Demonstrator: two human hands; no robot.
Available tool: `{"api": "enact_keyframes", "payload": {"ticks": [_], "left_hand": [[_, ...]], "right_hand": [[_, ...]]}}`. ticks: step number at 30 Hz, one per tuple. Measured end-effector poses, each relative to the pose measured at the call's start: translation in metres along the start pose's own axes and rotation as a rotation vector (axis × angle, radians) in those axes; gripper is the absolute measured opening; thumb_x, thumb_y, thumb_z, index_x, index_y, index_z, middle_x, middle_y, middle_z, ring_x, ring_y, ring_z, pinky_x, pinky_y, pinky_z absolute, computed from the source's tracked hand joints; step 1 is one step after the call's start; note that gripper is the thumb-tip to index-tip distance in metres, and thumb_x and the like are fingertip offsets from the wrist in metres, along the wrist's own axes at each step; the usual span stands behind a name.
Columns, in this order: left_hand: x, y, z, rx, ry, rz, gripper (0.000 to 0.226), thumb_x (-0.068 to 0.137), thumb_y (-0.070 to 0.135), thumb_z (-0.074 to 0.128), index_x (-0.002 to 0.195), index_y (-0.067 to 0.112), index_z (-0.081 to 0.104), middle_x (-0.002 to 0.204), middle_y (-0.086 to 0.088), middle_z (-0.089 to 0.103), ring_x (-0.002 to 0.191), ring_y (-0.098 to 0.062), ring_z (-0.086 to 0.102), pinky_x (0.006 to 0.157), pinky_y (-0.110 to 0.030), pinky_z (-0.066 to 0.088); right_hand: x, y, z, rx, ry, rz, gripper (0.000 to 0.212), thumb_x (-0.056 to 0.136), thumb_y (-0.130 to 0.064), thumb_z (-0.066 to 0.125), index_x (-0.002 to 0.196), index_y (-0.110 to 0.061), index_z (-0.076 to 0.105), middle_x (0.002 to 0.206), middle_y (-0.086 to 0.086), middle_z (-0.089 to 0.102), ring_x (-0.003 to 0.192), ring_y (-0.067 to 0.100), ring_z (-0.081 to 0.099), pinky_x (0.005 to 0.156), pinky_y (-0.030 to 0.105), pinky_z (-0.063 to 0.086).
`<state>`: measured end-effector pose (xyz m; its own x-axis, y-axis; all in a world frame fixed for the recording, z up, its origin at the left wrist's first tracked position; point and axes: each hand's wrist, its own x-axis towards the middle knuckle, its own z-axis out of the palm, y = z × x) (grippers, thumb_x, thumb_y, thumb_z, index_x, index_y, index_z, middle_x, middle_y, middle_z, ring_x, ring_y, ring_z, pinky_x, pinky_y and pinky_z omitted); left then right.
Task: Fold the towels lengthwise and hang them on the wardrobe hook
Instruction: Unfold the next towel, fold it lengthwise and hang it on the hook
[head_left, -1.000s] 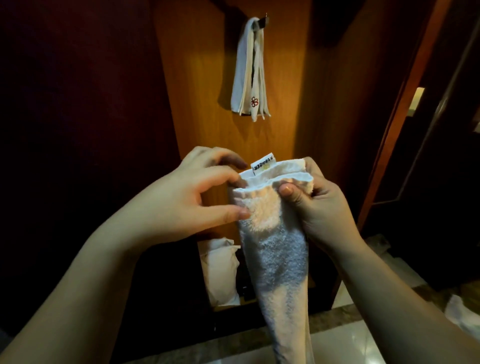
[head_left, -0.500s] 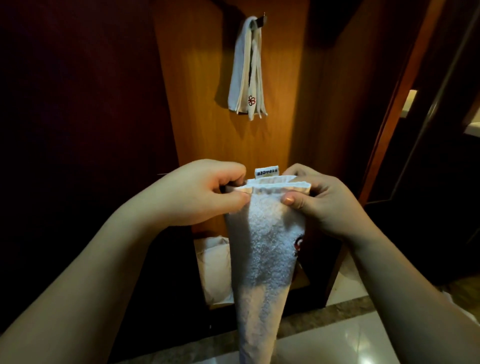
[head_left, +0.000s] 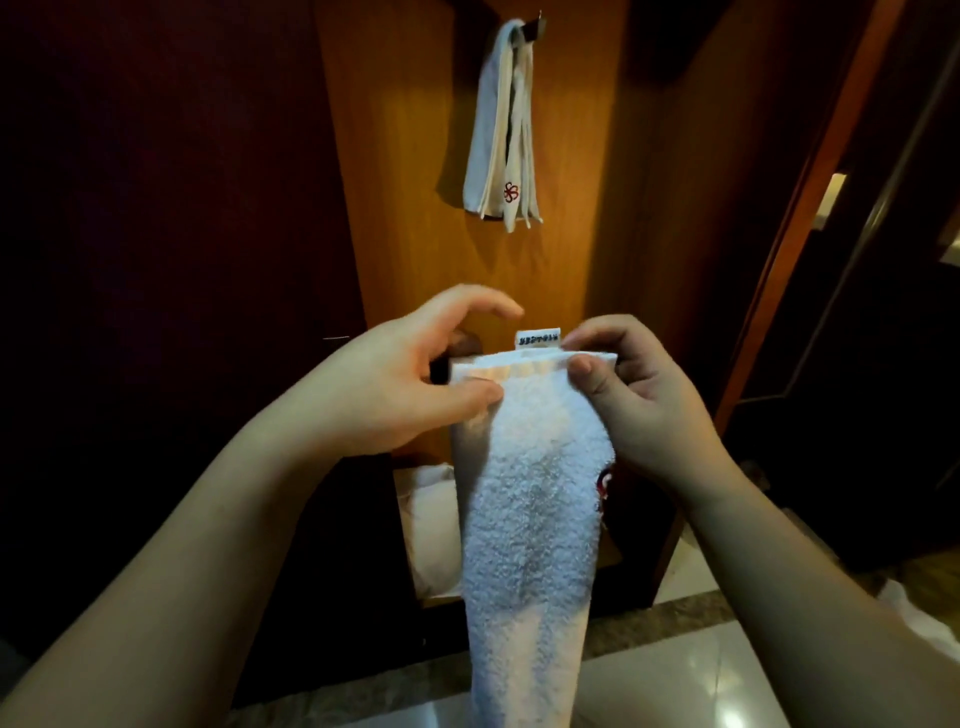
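Wood makes up the biggest thing to see, a tall brown wardrobe wall (head_left: 431, 260) with dark doors on both sides. Below it is a shiny pale floor (head_left: 701, 675). Low down in the wardrobe sits some white cloth (head_left: 426, 519), but it is too dark to tell what it is.

Next comes the white towel (head_left: 530, 519) being worked on. It is folded into a long, thin strip and hangs straight down between both arms, in front of the wardrobe. It looks soft, fluffy and light, so it will flop and bend. The folds may slip open if the top is let go. The top edge is the best place to hold it, with all the layers pinched together.

The left hand (head_left: 384, 384) pinches the top left corner with the thumb in front; its other fingers are curled loosely above. The right hand (head_left: 644, 405) pinches the top right corner between thumb and fingers.

Higher up, another folded towel (head_left: 493, 156) already hangs from the dark hook (head_left: 535, 28). It has a small red flower sewn on it.

Smallest of all is a little white tag (head_left: 538, 338) that sticks up from the top edge of the held towel.
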<state>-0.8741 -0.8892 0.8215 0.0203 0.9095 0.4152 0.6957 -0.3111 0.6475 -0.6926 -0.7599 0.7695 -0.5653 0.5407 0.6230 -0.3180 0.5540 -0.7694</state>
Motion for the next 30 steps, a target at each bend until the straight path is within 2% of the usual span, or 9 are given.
{"api": "enact_keyframes", "payload": {"ticks": [3, 5, 7, 11, 14, 16, 19, 24, 30], "left_hand": [[-0.005, -0.007, 0.022, -0.576, 0.161, -0.006, 0.05, 0.074, 0.004, 0.067, 0.119, 0.024, 0.058, 0.073, 0.004, 0.057, 0.065, -0.008, 0.057, 0.059, -0.018, 0.049], [-0.008, -0.016, 0.045, -0.956, 0.185, -0.127, 0.059, 0.057, 0.016, 0.085, 0.113, 0.017, 0.065, 0.087, 0.0, 0.071, 0.074, -0.014, 0.068, 0.067, -0.026, 0.058], [-0.014, -0.023, 0.063, -1.114, 0.069, -0.314, 0.071, 0.04, 0.038, 0.097, 0.103, 0.013, 0.076, 0.101, -0.008, 0.075, 0.087, -0.022, 0.073, 0.08, -0.036, 0.06], [-0.01, -0.031, 0.065, -0.969, 0.112, -0.393, 0.03, 0.073, 0.011, 0.073, 0.102, 0.005, 0.073, 0.107, -0.015, 0.074, 0.094, -0.024, 0.072, 0.081, -0.031, 0.059], [0.001, -0.027, 0.052, -0.949, 0.163, -0.373, 0.018, 0.078, 0.006, 0.071, 0.095, 0.003, 0.073, 0.097, -0.013, 0.076, 0.084, -0.021, 0.073, 0.079, -0.029, 0.059], [0.01, -0.023, 0.044, -0.946, 0.202, -0.373, 0.022, 0.077, 0.015, 0.064, 0.095, 0.005, 0.07, 0.088, -0.009, 0.076, 0.076, -0.017, 0.073, 0.075, -0.029, 0.059], [0.022, -0.021, 0.029, -1.002, 0.197, -0.387, 0.027, 0.079, 0.018, 0.058, 0.102, 0.007, 0.067, 0.09, -0.008, 0.076, 0.08, -0.019, 0.073, 0.078, -0.033, 0.059], [0.033, -0.029, 0.008, -1.036, 0.144, -0.444, 0.029, 0.086, 0.024, 0.054, 0.1, 0.011, 0.075, 0.099, -0.01, 0.074, 0.092, -0.026, 0.072, 0.082, -0.04, 0.059], [0.039, -0.037, -0.007, -1.023, 0.167, -0.479, 0.03, 0.086, 0.023, 0.053, 0.093, 0.013, 0.081, 0.103, -0.011, 0.074, 0.097, -0.027, 0.072, 0.082, -0.043, 0.06]], "right_hand": [[0.0, -0.007, 0.006, 0.098, -0.002, -0.055, 0.014, 0.091, -0.031, 0.058, 0.104, -0.036, 0.059, 0.088, -0.007, 0.068, 0.068, 0.001, 0.063, 0.056, 0.016, 0.047], [0.005, -0.014, 0.01, 0.073, 0.035, -0.087, 0.014, 0.092, -0.033, 0.057, 0.106, -0.033, 0.055, 0.088, -0.007, 0.07, 0.069, 0.002, 0.065, 0.056, 0.017, 0.048], [0.012, -0.018, 0.012, 0.003, 0.078, -0.093, 0.017, 0.092, -0.037, 0.058, 0.108, -0.034, 0.052, 0.091, -0.01, 0.07, 0.075, 0.003, 0.068, 0.06, 0.018, 0.051], [0.025, -0.017, 0.012, 0.069, 0.087, 0.029, 0.028, 0.086, -0.039, 0.056, 0.11, -0.027, 0.05, 0.081, -0.014, 0.071, 0.074, 0.001, 0.069, 0.06, 0.017, 0.051], [0.024, 0.005, 0.008, 0.462, 0.099, 0.313, 0.048, 0.086, -0.054, 0.04, 0.107, -0.019, 0.064, 0.097, -0.001, 0.075, 0.095, 0.01, 0.071, 0.084, 0.027, 0.055], [0.013, 0.035, 0.006, 0.662, 0.099, 0.508, 0.062, 0.09, -0.061, 0.033, 0.105, -0.018, 0.076, 0.113, 0.009, 0.073, 0.11, 0.02, 0.068, 0.103, 0.041, 0.048], [-0.013, 0.073, 0.011, 0.792, 0.07, 0.709, 0.048, 0.094, -0.049, 0.045, 0.115, -0.018, 0.076, 0.129, 0.013, 0.066, 0.121, 0.026, 0.063, 0.104, 0.042, 0.05], [-0.03, 0.094, 0.021, 0.742, -0.058, 0.704, 0.042, 0.089, -0.03, 0.067, 0.122, -0.006, 0.068, 0.13, 0.017, 0.064, 0.123, 0.027, 0.061, 0.101, 0.038, 0.05], [-0.026, 0.081, 0.031, 0.39, -0.112, 0.651, 0.053, 0.085, -0.046, 0.072, 0.109, 0.0, 0.064, 0.117, 0.021, 0.069, 0.111, 0.026, 0.064, 0.103, 0.044, 0.046]]}}
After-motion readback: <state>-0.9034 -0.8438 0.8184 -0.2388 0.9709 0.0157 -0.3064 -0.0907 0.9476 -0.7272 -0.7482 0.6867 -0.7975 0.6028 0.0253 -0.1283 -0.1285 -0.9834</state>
